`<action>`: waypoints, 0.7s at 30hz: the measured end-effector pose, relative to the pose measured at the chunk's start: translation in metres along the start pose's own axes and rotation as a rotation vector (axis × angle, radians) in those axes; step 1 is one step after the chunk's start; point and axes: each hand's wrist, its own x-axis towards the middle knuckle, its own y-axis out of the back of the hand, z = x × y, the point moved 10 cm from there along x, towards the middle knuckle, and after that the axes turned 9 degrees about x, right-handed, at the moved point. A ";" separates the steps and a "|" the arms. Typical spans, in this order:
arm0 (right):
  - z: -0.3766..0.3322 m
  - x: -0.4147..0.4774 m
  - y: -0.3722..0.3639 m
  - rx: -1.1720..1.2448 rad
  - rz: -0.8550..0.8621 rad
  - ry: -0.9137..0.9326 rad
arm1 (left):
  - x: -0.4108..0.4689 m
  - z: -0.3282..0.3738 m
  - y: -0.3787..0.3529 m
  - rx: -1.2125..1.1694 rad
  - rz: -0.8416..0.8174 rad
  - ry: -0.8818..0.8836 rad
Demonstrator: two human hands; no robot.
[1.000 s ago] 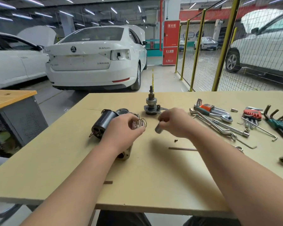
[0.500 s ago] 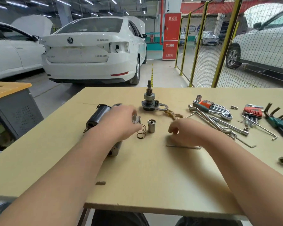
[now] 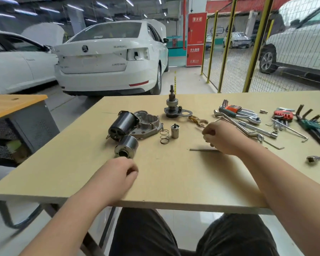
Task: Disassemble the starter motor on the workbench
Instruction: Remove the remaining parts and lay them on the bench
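The starter motor lies in pieces across the middle of the workbench (image 3: 175,183). The dark motor body (image 3: 122,124) is on its side against the aluminium housing (image 3: 148,123), and the solenoid shell (image 3: 127,147) sits just below them with its open end toward the camera. To their right the spring (image 3: 164,136) lies beside the upright plunger (image 3: 175,131). Above these the pinion drive (image 3: 171,105) stands on end, with a brass-coloured fork (image 3: 197,121) to its right. The strip-down looks well along, at the stage of laying out the solenoid's inner parts. The left hand (image 3: 119,172) rests at lower centre just below the solenoid shell, fingers loosely curled round nothing. The right hand (image 3: 222,138), right of centre, is curled over the end of a thin rod (image 3: 201,150); I cannot tell whether it pinches anything. The next move likely calls for parting the motor body from the housing, one hand steadying each. Little writing is readable: the red cabinet (image 3: 195,39) at upper centre carries white characters and what looks like "119", and the white car (image 3: 107,69) shows a round badge with blurred lettering.
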 end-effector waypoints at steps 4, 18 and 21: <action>-0.010 -0.015 -0.026 -0.252 -0.071 0.097 | 0.036 0.039 -0.010 0.037 0.012 -0.096; -0.027 0.052 -0.034 -0.095 0.021 0.066 | 0.067 -0.018 0.041 0.198 0.399 0.232; 0.008 0.086 0.005 -0.055 0.224 -0.064 | 0.071 -0.053 0.016 -0.001 0.167 0.417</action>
